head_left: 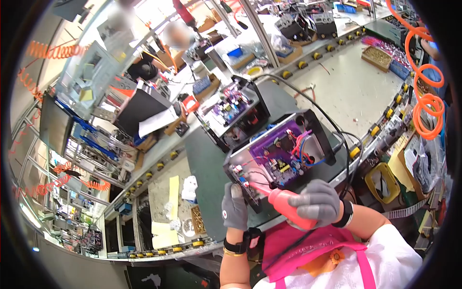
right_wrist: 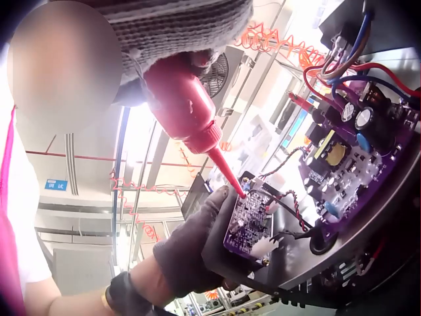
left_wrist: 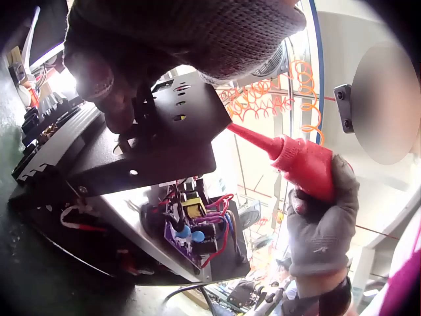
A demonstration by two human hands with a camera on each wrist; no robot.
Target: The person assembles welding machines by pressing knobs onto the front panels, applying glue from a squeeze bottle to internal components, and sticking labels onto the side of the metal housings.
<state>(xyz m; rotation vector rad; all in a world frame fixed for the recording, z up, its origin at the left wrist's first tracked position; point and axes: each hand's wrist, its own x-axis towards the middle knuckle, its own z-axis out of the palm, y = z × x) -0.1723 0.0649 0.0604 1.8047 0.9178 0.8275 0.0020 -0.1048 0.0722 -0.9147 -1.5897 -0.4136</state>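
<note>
Slantwise, the red plastic squeeze bottle (head_left: 283, 201) in the gloved right hand's (head_left: 317, 202) curled fingers points leftward to the small purple circuit board (right_wrist: 242, 227) at the black metal chassis's (head_left: 320, 126) near-left corner, gripped by the gloved left hand (head_left: 235, 208).
</note>
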